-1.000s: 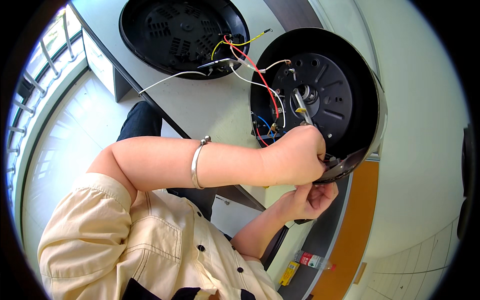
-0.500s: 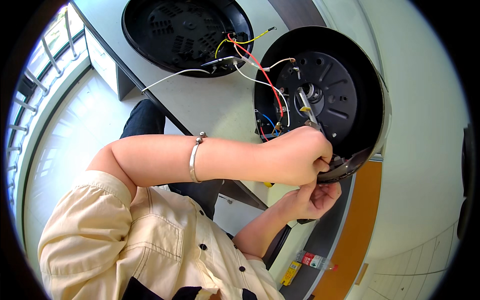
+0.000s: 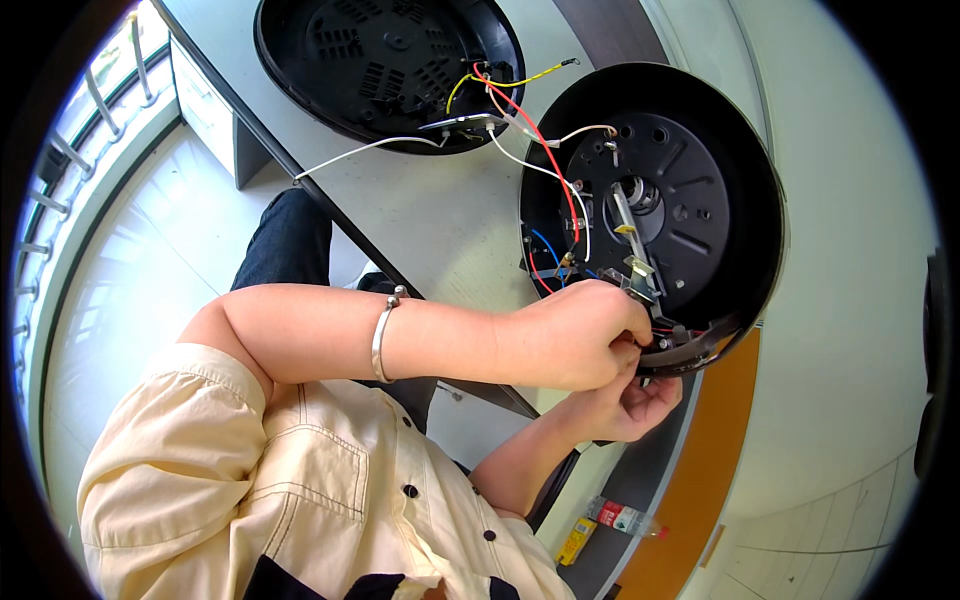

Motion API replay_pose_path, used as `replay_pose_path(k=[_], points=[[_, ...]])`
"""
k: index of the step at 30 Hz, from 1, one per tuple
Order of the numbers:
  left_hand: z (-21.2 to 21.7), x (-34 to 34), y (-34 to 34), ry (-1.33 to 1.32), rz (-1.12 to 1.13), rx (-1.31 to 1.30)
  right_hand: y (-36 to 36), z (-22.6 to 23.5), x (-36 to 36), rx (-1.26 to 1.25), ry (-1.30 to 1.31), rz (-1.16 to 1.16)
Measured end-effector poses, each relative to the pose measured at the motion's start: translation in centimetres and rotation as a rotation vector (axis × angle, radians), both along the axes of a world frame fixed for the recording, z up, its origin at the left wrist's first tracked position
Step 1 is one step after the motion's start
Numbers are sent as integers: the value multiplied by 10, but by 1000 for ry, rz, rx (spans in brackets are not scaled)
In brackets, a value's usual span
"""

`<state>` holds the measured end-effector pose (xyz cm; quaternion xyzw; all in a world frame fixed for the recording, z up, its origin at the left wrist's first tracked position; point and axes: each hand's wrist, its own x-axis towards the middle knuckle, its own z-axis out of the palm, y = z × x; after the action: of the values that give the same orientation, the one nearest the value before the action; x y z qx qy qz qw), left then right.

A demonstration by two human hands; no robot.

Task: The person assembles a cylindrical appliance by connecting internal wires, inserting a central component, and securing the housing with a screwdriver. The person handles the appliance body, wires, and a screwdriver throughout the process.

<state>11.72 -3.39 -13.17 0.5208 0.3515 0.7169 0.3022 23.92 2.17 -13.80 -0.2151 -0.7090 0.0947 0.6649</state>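
Note:
An appliance housing (image 3: 755, 200), round, black inside and shaped like a rice cooker body, lies with its inner side showing. Inside it sit a dark metal disc (image 3: 700, 165), a metal lever (image 3: 625, 215) and several wires. My left hand (image 3: 580, 335), with a bangle on its wrist, reaches across to the near rim, fingers closed in a pinch beside small parts at the lever's end. Just below, outside the rim, my right hand (image 3: 625, 405) has curled fingers, its thumb meeting the left fingertips. What either hand pinches is hidden.
A black vented base cover (image 3: 400, 50) lies at the far left of the white table (image 3: 440, 220). Red (image 3: 540, 135), white and yellow wires join it to the housing. Below the table's right side are a plastic bottle (image 3: 625, 517) and a yellow box (image 3: 576, 541).
The housing and base cover appear slightly lower and farther right in view. My left hand has shifted slightly down and left, showing more of the parts near the rim. Both hands stay at the rim.

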Motion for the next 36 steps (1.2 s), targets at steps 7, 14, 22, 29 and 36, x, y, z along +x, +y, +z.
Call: replay_pose_path(k=[7, 14, 22, 29, 36], points=[[-2, -6, -18, -92, -18, -7, -3, -3, 1, -128, 51, -41], [14, -7, -67, -455, -888, 20, 0, -8, 5, -61, 74, -117], [48, 35, -114, -995, -2119, 234, 3, -12, -1, 168, -166, -248], [51, 55, -113, -1069, -2097, 399, 3, -12, -1, 201, -208, -305], [58, 49, -121, -1155, -2128, 369, 3, -17, -4, 206, -205, -302]])
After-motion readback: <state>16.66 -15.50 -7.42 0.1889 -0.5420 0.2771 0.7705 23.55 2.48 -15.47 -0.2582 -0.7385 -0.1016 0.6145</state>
